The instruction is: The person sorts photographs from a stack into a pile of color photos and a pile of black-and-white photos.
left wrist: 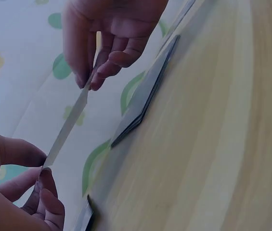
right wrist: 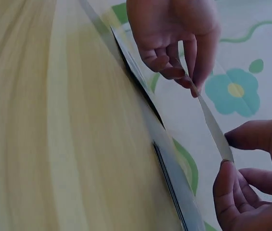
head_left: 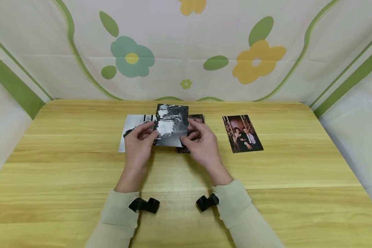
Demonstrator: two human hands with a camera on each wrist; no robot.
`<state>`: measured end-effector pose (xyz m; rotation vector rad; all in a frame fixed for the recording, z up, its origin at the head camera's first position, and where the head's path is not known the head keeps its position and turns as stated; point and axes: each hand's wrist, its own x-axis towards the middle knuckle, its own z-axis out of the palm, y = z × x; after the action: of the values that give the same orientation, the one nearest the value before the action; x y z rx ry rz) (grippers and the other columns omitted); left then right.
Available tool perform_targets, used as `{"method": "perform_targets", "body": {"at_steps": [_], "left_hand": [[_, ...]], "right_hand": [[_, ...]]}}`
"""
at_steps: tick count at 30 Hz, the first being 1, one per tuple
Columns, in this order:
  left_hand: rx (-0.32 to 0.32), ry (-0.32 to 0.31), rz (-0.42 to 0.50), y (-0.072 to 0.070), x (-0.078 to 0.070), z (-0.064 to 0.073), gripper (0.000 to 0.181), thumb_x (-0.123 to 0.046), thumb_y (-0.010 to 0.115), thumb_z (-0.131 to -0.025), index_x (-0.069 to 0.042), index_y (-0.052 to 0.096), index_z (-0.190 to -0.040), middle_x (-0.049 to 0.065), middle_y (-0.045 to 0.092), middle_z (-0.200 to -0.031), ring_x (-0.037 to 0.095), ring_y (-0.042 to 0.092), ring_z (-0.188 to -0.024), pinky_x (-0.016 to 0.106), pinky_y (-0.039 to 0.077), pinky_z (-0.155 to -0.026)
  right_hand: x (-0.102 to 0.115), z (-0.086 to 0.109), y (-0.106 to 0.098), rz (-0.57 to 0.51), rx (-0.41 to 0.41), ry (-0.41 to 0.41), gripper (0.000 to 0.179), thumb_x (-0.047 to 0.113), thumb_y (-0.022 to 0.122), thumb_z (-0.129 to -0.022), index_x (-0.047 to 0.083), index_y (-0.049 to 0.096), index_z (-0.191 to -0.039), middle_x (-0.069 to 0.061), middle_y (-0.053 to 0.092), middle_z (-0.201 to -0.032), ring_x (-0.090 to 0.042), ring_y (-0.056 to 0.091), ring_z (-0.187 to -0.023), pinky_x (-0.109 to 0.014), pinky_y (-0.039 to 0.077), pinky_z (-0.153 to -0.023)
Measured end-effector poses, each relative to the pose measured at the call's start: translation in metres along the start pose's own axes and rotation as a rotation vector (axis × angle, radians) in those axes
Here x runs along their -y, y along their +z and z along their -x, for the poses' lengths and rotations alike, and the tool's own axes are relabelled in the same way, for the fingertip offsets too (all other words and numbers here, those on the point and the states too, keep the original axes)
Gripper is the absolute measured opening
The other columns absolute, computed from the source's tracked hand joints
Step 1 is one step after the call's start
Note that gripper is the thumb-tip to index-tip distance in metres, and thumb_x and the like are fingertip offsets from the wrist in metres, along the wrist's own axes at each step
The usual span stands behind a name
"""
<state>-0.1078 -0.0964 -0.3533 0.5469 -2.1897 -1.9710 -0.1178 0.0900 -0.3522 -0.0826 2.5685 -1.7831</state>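
Observation:
A black-and-white photo card (head_left: 170, 125) is held above the table between both hands. My left hand (head_left: 139, 141) pinches its left edge between thumb and fingers, and my right hand (head_left: 203, 143) pinches the right edge the same way. Seen edge-on in the left wrist view, the card (left wrist: 68, 127) is thin and clear of the tabletop. Partly hidden behind it, a dark patterned photo card (head_left: 198, 119) lies on the table. Under the left hand's fingers in the head view lies a grey-and-white photo card (head_left: 130, 122), partly covered.
To the right lies a colour photo card (head_left: 243, 134) showing two people on a dark, ornate background. The wooden table (head_left: 65, 165) ends at a flower-printed cloth (head_left: 179, 51) behind it. Black wrist cameras (head_left: 145, 205) sit at both cuffs.

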Motion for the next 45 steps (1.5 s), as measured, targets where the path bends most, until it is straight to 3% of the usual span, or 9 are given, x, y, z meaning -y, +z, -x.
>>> {"method": "perform_targets", "body": {"at_steps": [5,6,9,12,13,17,31,38,45], "left_hand": [[-0.053,-0.03,-0.003,-0.019,-0.001,-0.007,0.035,-0.004,0.074,-0.097,-0.008,0.077,-0.132,0.0,0.065,-0.106,0.011,0.058,-0.093,0.012,0.049,-0.072],[-0.062,-0.038,-0.001,-0.022,-0.001,-0.008,0.035,-0.004,0.074,-0.097,-0.008,0.077,-0.132,-0.002,0.064,-0.104,0.011,0.058,-0.093,0.012,0.049,-0.072],[-0.089,-0.056,0.006,-0.033,-0.001,-0.011,0.035,-0.004,0.075,-0.096,-0.008,0.077,-0.131,-0.007,0.064,-0.098,0.01,0.057,-0.094,0.012,0.048,-0.073],[-0.109,-0.08,0.008,-0.042,0.0,-0.015,0.035,-0.005,0.074,-0.097,-0.008,0.077,-0.132,-0.012,0.063,-0.093,0.008,0.057,-0.095,0.013,0.048,-0.075],[-0.118,-0.09,0.008,-0.046,0.0,-0.016,0.035,-0.006,0.074,-0.097,-0.008,0.077,-0.132,-0.013,0.063,-0.092,0.007,0.057,-0.096,0.014,0.049,-0.076],[-0.167,-0.11,0.005,-0.058,0.005,-0.021,0.034,-0.007,0.073,-0.099,-0.008,0.076,-0.133,-0.014,0.063,-0.093,0.005,0.057,-0.097,0.016,0.048,-0.079],[-0.268,-0.19,0.069,-0.09,0.009,-0.028,0.029,-0.011,0.075,-0.099,-0.012,0.079,-0.128,-0.016,0.066,-0.106,0.002,0.056,-0.101,0.018,0.046,-0.083],[-0.238,-0.149,-0.11,-0.088,0.013,-0.027,0.033,-0.009,0.072,-0.099,-0.006,0.076,-0.132,-0.017,0.062,-0.09,0.003,0.056,-0.09,0.015,0.046,-0.071],[-0.177,-0.127,-0.29,-0.083,0.016,-0.029,0.037,-0.009,0.072,-0.098,-0.009,0.075,-0.135,0.001,0.072,-0.113,0.007,0.059,-0.095,0.017,0.048,-0.076]], "right_hand": [[0.007,-0.002,0.022,0.027,0.021,-0.028,0.065,0.004,0.08,-0.092,0.005,0.058,-0.153,-0.014,0.066,-0.128,-0.024,0.071,-0.101,-0.042,0.061,-0.094],[0.007,-0.002,0.026,0.031,0.028,-0.035,0.065,0.005,0.081,-0.092,0.005,0.058,-0.153,-0.014,0.067,-0.128,-0.024,0.072,-0.1,-0.046,0.057,-0.105],[0.01,-0.001,0.037,0.038,0.053,-0.044,0.065,0.005,0.081,-0.093,0.004,0.057,-0.154,-0.014,0.067,-0.128,-0.024,0.073,-0.1,-0.049,0.056,-0.106],[0.013,-0.001,0.048,0.026,0.076,-0.039,0.067,0.004,0.08,-0.093,0.004,0.056,-0.155,-0.014,0.066,-0.129,-0.023,0.073,-0.1,-0.042,0.06,-0.1],[0.014,-0.001,0.052,0.022,0.083,-0.027,0.067,0.003,0.08,-0.093,0.005,0.055,-0.156,-0.013,0.066,-0.13,-0.022,0.072,-0.1,-0.037,0.064,-0.088],[0.02,0.0,0.068,-0.001,0.107,0.002,0.07,0.003,0.079,-0.094,0.007,0.053,-0.158,-0.012,0.064,-0.131,-0.018,0.07,-0.1,-0.025,0.062,-0.083],[0.039,0.0,0.099,-0.008,0.153,0.024,0.069,0.004,0.077,-0.096,0.011,0.052,-0.16,-0.007,0.063,-0.13,-0.009,0.068,-0.092,-0.021,0.057,-0.078],[0.035,-0.002,0.101,0.116,0.153,0.037,0.067,0.007,0.076,-0.096,0.01,0.052,-0.159,-0.005,0.064,-0.128,-0.007,0.062,-0.089,-0.024,0.055,-0.084],[0.028,-0.006,0.102,0.151,0.151,0.082,0.068,0.003,0.075,-0.094,0.007,0.053,-0.158,-0.007,0.063,-0.126,-0.008,0.062,-0.088,-0.026,0.056,-0.083]]}}
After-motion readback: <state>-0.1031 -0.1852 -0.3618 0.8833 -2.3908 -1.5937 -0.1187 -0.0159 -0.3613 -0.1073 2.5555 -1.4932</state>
